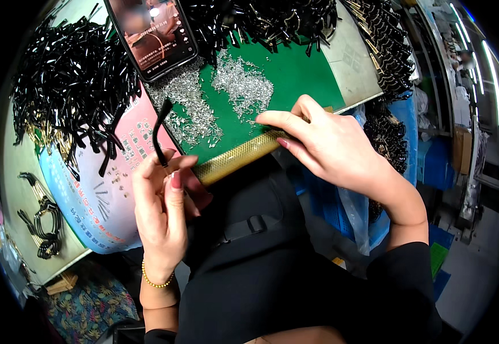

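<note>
My left hand (166, 206) is closed around the gold end of an eyeglass temple (158, 137). Its dark curved tip points up past my fingers, toward the table's far side. My right hand (324, 135) reaches over the table's front edge with index finger and thumb apart. The index fingertip is at the near rim of a loose heap of tiny silver metal pieces (244, 86); nothing in that hand can be made out. Below it, a yellow patterned padded strip (238, 159) runs along the edge. A second silver heap (189, 112) lies farther left, on the green mat (312, 74).
Black eyeglass temples (77, 80) lie piled at the left, with another pile (261, 20) at the back and more (384, 46) at the right. A lit phone (155, 40) stands at the back. Banded temple bundles (46, 223) sit far left. A blue plastic-lined container (341, 212) is below right.
</note>
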Tool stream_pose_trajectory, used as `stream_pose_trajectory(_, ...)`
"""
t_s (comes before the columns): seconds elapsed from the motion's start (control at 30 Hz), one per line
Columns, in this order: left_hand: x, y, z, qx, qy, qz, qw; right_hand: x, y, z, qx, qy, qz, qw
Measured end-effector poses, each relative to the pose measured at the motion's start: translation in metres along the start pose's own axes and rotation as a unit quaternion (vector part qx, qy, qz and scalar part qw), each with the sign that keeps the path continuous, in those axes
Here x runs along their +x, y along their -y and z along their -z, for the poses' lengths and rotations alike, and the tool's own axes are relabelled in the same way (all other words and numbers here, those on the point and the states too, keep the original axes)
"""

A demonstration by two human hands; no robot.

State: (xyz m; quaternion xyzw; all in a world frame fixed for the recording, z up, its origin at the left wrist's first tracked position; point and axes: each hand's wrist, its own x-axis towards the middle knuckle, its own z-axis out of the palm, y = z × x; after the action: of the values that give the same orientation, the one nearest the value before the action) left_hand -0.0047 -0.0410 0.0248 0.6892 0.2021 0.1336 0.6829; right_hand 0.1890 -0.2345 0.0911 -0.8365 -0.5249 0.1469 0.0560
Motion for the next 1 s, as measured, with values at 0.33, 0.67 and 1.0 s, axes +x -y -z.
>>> stream_pose_trajectory(0.33,0.013,-0.008,-0.048,0.029,0.029,0.040,0.998,0.003,-0.028,-0.015,0.011,0.007,0.058,0.998)
stream_pose_trajectory(0.67,0.005,-0.009,-0.032,-0.022,-0.012,0.080,0.996,0.003,-0.031,-0.020,-0.021,-0.024,0.059,0.998)
stream_pose_trajectory(1.0,0.005,-0.008,-0.025,0.039,-0.026,0.109,0.993,0.012,-0.026,-0.014,-0.021,0.020,0.043,0.999)
